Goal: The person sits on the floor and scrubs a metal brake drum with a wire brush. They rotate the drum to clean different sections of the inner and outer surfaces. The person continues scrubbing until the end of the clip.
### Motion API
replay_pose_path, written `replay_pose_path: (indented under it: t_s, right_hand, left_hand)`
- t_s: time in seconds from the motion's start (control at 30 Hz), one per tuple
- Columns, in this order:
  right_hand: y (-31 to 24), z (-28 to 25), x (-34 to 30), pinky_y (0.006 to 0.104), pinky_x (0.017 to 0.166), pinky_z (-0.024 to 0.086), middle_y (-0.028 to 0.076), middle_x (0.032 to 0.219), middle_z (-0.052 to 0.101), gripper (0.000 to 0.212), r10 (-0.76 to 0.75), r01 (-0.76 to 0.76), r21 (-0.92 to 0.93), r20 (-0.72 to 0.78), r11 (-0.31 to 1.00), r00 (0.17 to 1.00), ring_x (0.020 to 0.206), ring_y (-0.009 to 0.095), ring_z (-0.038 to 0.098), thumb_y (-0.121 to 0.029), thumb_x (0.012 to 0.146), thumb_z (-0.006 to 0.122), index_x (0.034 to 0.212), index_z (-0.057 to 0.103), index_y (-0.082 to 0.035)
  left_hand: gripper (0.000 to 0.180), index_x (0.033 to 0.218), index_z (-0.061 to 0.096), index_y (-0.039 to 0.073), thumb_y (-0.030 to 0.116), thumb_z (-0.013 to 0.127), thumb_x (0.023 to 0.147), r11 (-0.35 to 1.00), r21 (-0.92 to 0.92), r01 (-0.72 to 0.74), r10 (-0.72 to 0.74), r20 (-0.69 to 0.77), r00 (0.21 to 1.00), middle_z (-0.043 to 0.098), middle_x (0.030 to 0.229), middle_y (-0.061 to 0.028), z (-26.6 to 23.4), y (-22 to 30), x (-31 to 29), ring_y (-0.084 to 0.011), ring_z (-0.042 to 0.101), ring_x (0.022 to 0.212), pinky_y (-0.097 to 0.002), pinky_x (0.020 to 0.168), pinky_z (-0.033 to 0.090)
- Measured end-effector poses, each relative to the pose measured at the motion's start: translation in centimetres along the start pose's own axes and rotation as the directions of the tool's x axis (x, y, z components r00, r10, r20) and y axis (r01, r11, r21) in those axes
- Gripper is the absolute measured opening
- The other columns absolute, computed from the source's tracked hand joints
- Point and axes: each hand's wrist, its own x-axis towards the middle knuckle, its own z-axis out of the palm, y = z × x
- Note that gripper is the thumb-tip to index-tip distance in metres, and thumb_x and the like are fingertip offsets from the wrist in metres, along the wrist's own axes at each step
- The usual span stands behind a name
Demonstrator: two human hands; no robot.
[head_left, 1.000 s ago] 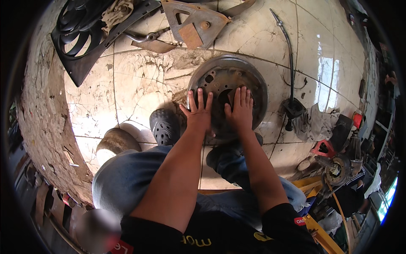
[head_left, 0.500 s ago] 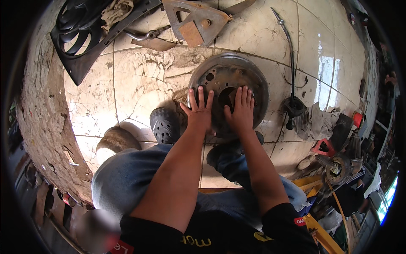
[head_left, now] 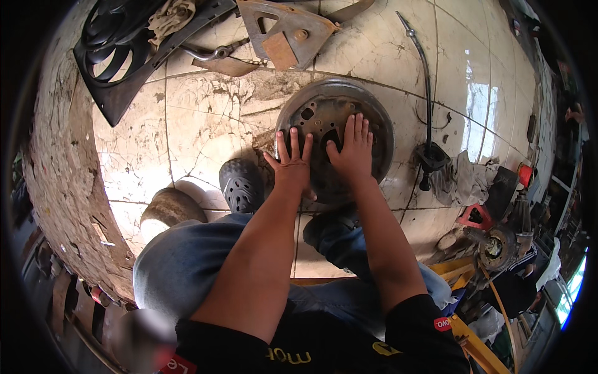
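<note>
A round, dark metal brake plate (head_left: 322,112) with a raised rim, a central hole and several small holes lies flat on the tiled floor in front of me. My left hand (head_left: 292,165) rests palm down on its left side, fingers spread. Flat on the right part of the plate is my right hand (head_left: 354,153), its fingers stretched out close together and its thumb apart by the central hole. A straight dark edge shows between that thumb and fingers; what lies under the palm is hidden.
Beyond the plate lie a rusty metal bracket (head_left: 305,36) and a black plastic frame (head_left: 112,93). To the right is a black lever with a long cable (head_left: 428,93), beside grey rags (head_left: 467,179). My shoe (head_left: 241,186) stands left of the plate, near a rounded brown object (head_left: 172,207).
My right hand has slid a little up and left across the plate, covering the central hole differently. My left hand stays in about the same spot.
</note>
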Motion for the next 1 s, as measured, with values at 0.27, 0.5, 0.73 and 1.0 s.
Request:
replay_pose_path:
  t_s: [0.27,0.5,0.73,1.0]
  right_hand:
    - [0.7,0.1,-3.1,0.0536,0.117,0.018,0.026,0.156,0.021,0.083,-0.026,0.030,-0.040,0.083,0.999,0.996,0.146,0.041,0.018,-0.041,0.086,0.057,0.149,0.025,0.003]
    - [0.0,0.3,0.8,0.0545,0.116,0.019,0.026,0.156,0.022,0.082,0.050,-0.050,-0.001,0.003,0.999,0.999,0.145,0.042,0.019,-0.041,0.087,0.057,0.149,0.026,0.003]
    - [0.1,0.2,-2.5,0.0559,0.115,0.021,0.028,0.154,0.025,0.078,-0.031,0.032,-0.028,0.009,0.999,0.999,0.144,0.044,0.022,-0.041,0.089,0.055,0.147,0.029,0.004]
    - [0.8,-0.1,-1.0,0.0561,0.114,0.021,0.027,0.154,0.025,0.075,-0.033,0.034,-0.008,0.033,0.999,0.999,0.144,0.044,0.022,-0.041,0.092,0.052,0.147,0.029,0.004]
  left_hand:
    - [0.150,0.155,-0.008,0.022,0.048,0.093,0.048,1.000,0.002,0.005,-0.005,-0.002,1.000,-0.012,0.162,-0.0141,0.3,0.0,0.2,-0.0464,-0.014,0.145,-0.0767,0.105,0.015]
    - [0.149,0.155,-0.009,0.022,0.047,0.093,0.049,1.000,0.020,0.000,0.000,0.017,1.000,-0.013,0.162,-0.0142,-0.1,0.2,0.0,-0.0463,-0.014,0.145,-0.0766,0.105,0.015]
    - [0.149,0.155,-0.009,0.022,0.047,0.092,0.050,1.000,0.014,0.018,-0.019,0.030,0.999,-0.014,0.161,-0.0139,-0.1,0.1,-0.2,-0.0465,-0.014,0.145,-0.0767,0.105,0.015]
    - [0.152,0.154,-0.013,0.019,0.051,0.092,0.049,1.000,0.020,-0.003,0.001,0.072,0.997,-0.022,0.158,-0.0194,0.4,0.0,0.5,-0.0500,-0.018,0.143,-0.0765,0.105,0.014]
